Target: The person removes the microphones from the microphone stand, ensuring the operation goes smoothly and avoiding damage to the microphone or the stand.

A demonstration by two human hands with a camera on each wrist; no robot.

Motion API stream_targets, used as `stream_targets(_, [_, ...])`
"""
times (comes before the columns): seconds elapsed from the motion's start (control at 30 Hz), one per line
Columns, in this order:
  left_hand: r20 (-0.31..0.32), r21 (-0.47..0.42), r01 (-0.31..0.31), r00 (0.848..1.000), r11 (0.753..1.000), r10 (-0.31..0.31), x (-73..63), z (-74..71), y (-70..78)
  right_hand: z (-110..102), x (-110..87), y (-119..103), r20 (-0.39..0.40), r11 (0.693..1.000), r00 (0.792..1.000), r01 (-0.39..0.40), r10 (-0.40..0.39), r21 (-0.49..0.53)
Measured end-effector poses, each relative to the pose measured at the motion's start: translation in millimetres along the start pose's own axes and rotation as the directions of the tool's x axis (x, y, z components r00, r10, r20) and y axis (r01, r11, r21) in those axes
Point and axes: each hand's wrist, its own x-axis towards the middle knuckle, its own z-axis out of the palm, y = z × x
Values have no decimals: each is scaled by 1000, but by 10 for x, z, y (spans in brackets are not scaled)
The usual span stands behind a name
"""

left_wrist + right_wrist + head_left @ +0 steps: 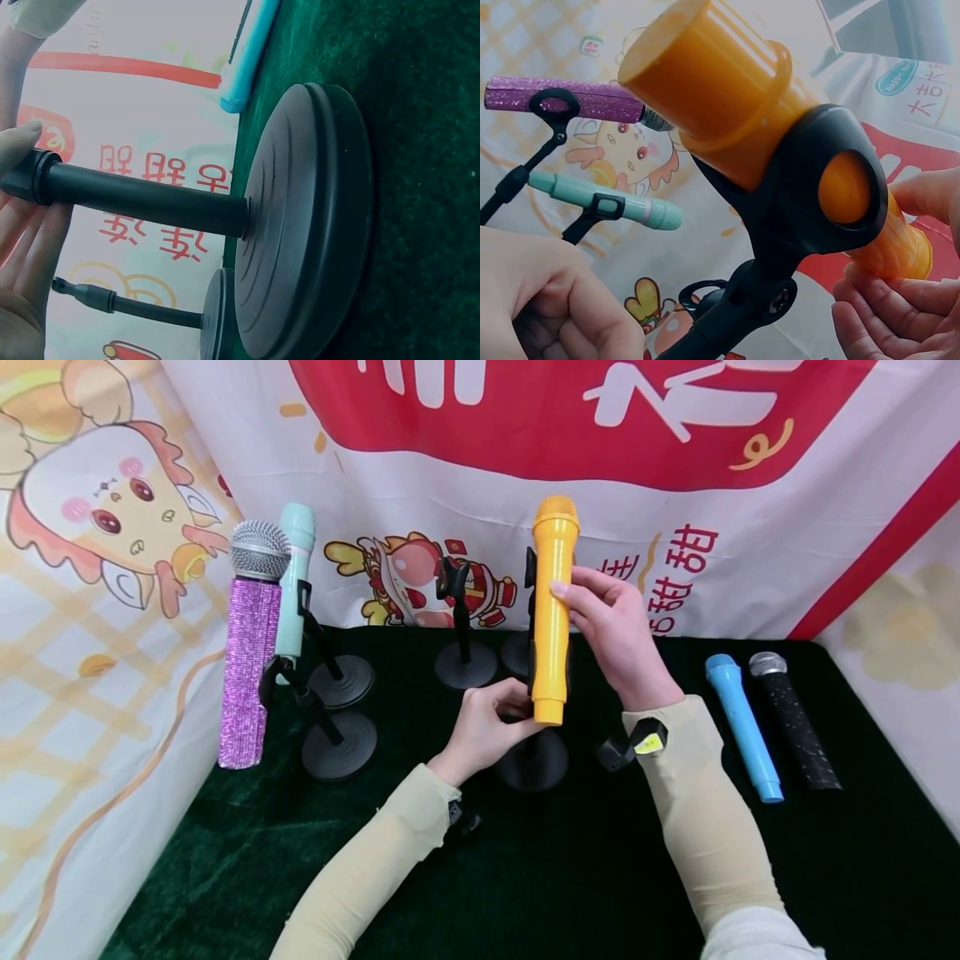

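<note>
**Dark-green tabletop [225, 860], printed cloth backdrop [420, 485]: both hands working on one microphone stand**

Yellow microphone [552, 618] is standing near upright in front of the person, its barrel passing through a black clip [780, 195] on top of a black stand [150, 199]. Right hand [618, 627] is pinching the upper barrel below the head, fingers and thumb parted only by the barrel's thickness. Left hand [487, 722] is gripping the stand's collar under the clip, fingers curling round it. Whether the left thumb is also touching the microphone's bottom end: cannot tell.

Step in hand, as judged: seating the microphone in the clip. For a good job, the left hand should be bracing the collar so the joint isn't tipping, and the round base [277, 225] should be resting flat. Right hand should be guiding the barrel along the clip's axis, not levering sideways. Smooth barrel is probably sliding easily, so easing off gradually is looking safest.

Purple glitter microphone [249, 668] and mint-green microphone [292, 585] are sitting in clips at the left. Another stand [463, 635] is holding no microphone. Blue microphone [744, 727] and black microphone [798, 727] are lying at the right.
</note>
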Motion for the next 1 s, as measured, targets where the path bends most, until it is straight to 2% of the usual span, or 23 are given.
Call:
stream_targets(0.33, [37,-20,11,999,1000,-10,10,-22,16,-2,-45,-13,14,1000,1000,18,-18,0])
stream_targets(1.0, [47,-21,29,998,999,-28,0,-11,21,-35,-209,4,24,996,998,-57,59,-73])
